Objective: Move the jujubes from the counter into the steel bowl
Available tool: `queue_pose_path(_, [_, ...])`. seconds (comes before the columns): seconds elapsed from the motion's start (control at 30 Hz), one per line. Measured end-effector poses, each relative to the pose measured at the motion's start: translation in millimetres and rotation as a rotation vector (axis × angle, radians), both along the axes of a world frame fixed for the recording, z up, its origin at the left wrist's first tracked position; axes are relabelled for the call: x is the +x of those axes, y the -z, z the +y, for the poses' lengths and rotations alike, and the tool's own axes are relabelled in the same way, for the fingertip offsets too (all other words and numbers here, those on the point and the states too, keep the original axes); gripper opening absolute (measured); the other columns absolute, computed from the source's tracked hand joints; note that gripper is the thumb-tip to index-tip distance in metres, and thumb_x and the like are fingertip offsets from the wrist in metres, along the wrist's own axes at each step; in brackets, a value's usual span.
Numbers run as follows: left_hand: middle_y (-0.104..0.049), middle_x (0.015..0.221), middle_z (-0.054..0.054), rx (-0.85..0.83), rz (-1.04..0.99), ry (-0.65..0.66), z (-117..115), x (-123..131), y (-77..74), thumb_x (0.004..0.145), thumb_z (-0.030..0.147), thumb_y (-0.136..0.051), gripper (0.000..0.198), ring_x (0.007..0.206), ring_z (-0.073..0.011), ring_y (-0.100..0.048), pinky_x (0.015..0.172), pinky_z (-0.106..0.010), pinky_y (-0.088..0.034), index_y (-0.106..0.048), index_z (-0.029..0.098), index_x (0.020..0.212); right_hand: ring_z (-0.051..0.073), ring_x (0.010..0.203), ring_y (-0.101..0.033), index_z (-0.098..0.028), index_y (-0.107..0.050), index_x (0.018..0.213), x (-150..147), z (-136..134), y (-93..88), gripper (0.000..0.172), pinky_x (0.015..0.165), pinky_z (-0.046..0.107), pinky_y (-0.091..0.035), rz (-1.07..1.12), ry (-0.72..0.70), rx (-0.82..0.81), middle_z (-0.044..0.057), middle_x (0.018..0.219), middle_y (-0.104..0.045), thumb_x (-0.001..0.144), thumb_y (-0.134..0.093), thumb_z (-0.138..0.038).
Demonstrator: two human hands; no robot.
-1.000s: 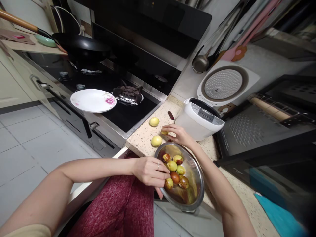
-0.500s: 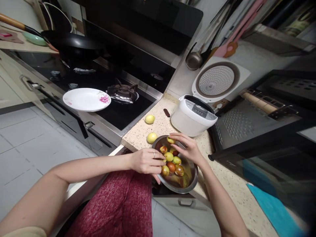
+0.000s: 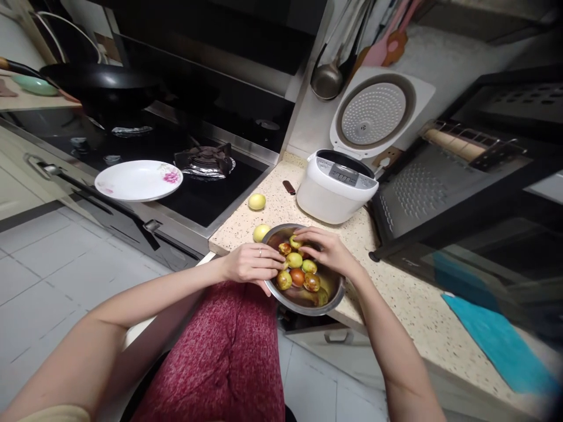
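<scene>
A metal bowl [image 3: 338,296] of yellow-green and brown-red jujubes [image 3: 294,260] in liquid sits at the counter's front edge, its near side overhanging. My left hand [image 3: 253,264] is closed over the bowl's left rim, thumb outside and fingertips inside against the fruit. My right hand [image 3: 328,249] reaches in over the far right side. Its fingers and thumb close around a green-brown jujube [image 3: 295,241] near the far wall. Two plain yellow-green fruits, a nearer one [image 3: 261,232] touching or close to the bowl and a farther one [image 3: 257,201], lie on the counter.
Behind the bowl stands a white rice cooker [image 3: 336,196], lid raised, with a small dark brown object [image 3: 289,187] beside it. A floral white plate [image 3: 138,180] overhangs the stove's front edge. A black wok [image 3: 101,82] is farther left, and a dark oven [image 3: 466,234] stands right.
The view has shifted, so everything sits slightly higher and further left. My right fingers have drawn the jujube from the bowl's far rim down among the others. My left hand keeps its place.
</scene>
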State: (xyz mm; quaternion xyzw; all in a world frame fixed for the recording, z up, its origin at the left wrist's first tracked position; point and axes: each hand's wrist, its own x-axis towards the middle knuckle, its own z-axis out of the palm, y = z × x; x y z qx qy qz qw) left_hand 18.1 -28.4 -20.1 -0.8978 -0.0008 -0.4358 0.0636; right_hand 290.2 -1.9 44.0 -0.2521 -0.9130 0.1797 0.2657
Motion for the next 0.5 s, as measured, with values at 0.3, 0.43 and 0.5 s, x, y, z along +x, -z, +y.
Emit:
queue_pose_path(0.3, [-0.081, 0.111, -0.009, -0.091, 0.018, 0.041, 5.2, -2.3, 2.1, 0.097, 0.049, -0.066, 0.032, 0.114, -0.0226, -0.076, 0.102, -0.036, -0.064, -0.077, 0.019, 0.102, 0.024, 0.107, -0.073, -0.022, -0.077, 0.104, -0.7, 1.9, 3.5, 0.015, 0.096, 0.043, -0.060, -0.016, -0.023, 0.003, 0.009, 0.110, -0.077, 0.098, -0.065, -0.027])
queue_pose_path(0.43, [-0.078, 0.118, -0.015, -0.155, -0.015, 0.085, 4.8, -5.6, -0.5, 0.105, 0.052, -0.047, 0.048, 0.126, -0.0260, -0.069, 0.105, -0.041, -0.061, -0.072, 0.015, 0.122, 0.024, 0.103, -0.074, -0.022, -0.078, 0.103, -2.1, 1.0, 1.0, 0.016, 0.093, 0.042, -0.061, -0.025, -0.023, 0.006, 0.009, 0.108, -0.077, 0.099, -0.063, -0.028])
queue_pose_path(0.5, [-0.076, 0.123, -0.015, -0.269, -0.123, 0.014, 2.8, -7.7, -2.0, 0.109, 0.047, -0.034, 0.051, 0.131, -0.0260, -0.065, 0.109, -0.045, -0.057, -0.066, 0.015, 0.132, 0.024, 0.103, -0.074, -0.022, -0.078, 0.104, -2.6, 0.4, 0.1, 0.018, 0.093, 0.042, -0.061, -0.033, -0.023, 0.016, 0.009, 0.108, -0.077, 0.100, -0.062, -0.027])
